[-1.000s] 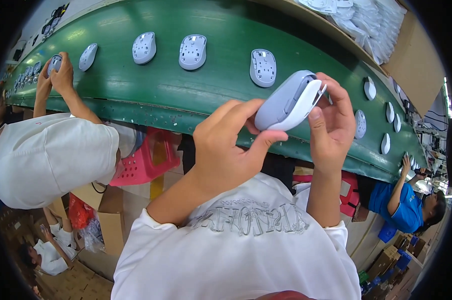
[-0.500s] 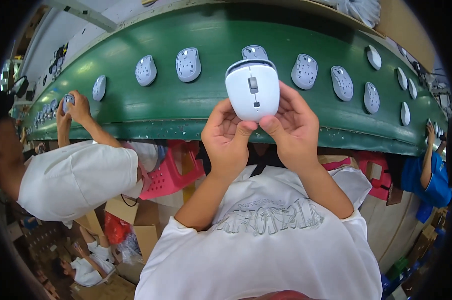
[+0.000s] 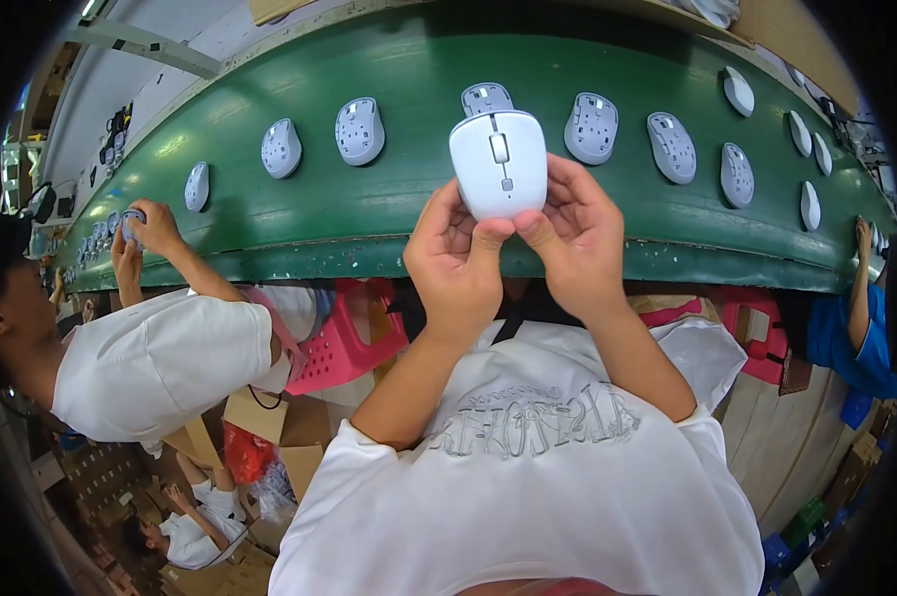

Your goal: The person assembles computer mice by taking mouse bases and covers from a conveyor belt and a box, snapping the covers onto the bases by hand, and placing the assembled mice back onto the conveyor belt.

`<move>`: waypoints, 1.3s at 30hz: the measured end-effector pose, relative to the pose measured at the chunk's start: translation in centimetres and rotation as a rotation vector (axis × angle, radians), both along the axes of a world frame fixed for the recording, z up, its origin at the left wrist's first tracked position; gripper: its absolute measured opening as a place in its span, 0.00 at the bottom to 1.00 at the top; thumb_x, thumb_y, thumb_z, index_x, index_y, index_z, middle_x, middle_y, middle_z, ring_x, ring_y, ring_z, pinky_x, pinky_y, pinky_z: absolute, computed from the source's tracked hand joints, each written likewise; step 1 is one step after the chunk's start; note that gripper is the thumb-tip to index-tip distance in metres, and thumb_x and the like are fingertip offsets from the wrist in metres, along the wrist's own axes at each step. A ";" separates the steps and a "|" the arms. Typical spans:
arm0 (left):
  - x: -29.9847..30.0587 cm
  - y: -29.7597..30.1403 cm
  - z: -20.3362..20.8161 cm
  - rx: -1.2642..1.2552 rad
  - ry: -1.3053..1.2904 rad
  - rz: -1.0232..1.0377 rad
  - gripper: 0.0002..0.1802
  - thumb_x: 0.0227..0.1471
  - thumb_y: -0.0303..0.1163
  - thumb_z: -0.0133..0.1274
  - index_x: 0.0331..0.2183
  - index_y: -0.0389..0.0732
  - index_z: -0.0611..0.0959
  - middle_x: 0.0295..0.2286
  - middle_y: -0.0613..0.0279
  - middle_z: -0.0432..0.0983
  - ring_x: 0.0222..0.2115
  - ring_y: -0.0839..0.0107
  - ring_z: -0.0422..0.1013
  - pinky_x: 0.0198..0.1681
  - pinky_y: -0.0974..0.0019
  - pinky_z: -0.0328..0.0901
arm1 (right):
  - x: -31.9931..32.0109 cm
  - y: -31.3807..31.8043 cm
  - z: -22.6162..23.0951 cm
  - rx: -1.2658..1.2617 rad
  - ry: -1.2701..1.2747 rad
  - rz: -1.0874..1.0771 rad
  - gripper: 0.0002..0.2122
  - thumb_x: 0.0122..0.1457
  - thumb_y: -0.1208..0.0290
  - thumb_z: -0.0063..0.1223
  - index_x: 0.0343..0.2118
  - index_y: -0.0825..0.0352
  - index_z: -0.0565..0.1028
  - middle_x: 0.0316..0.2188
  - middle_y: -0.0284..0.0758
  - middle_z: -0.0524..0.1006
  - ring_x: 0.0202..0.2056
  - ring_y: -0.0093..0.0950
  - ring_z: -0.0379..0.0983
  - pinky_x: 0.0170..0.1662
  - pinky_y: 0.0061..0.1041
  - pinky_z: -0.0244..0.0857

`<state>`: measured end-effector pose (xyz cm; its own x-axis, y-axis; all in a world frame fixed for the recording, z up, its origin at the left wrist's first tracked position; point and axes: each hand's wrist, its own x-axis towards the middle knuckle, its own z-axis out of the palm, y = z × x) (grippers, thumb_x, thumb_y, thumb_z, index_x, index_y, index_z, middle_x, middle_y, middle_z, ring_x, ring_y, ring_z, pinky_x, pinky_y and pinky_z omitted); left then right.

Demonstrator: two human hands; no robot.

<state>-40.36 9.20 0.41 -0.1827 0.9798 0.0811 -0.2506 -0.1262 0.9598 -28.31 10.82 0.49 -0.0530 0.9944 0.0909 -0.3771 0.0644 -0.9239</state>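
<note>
- The left hand point(image 3: 455, 263) and right hand point(image 3: 578, 243) together pinch a white computer mouse point(image 3: 498, 164) at its near end; thumbs press against its lower edge, fingers curl behind its sides.
- The mouse is held top side toward the camera, scroll wheel and small button visible, raised above the green conveyor belt point(image 3: 409, 214) and touching nothing but the hands.
- On the belt, directly behind the held mouse, lies another pale mouse shell point(image 3: 486, 98), partly covered by it.
- Further shells lie in a row along the belt: two to the left of the held mouse point(image 3: 359, 130) point(image 3: 281, 148), several to the right point(image 3: 592, 127) point(image 3: 672, 147).
- At the belt's left end, a co-worker in a white shirt point(image 3: 160, 358) has both hands point(image 3: 141, 238) on a shell.
- At the belt's right end, a person in a blue shirt point(image 3: 851, 338) reaches up to its edge.
- Below the belt, a pink plastic stool point(image 3: 344, 343) stands near cardboard boxes point(image 3: 270, 417).
</note>
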 end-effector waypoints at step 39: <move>-1.4 -1.2 0.2 0.456 0.740 0.263 0.24 0.39 0.26 0.66 0.41 0.34 0.78 0.27 0.60 0.72 0.22 0.70 0.63 0.24 0.70 0.62 | -2.0 1.1 2.3 0.165 -0.139 -0.031 0.19 0.60 0.73 0.49 0.54 0.71 0.66 0.42 0.47 0.75 0.39 0.35 0.74 0.43 0.29 0.70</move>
<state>-41.76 8.04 0.66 -0.1431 0.7580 0.6364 0.5005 -0.4993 0.7073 -30.35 11.91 2.79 -0.0464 0.9681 0.2461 -0.2424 0.2280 -0.9430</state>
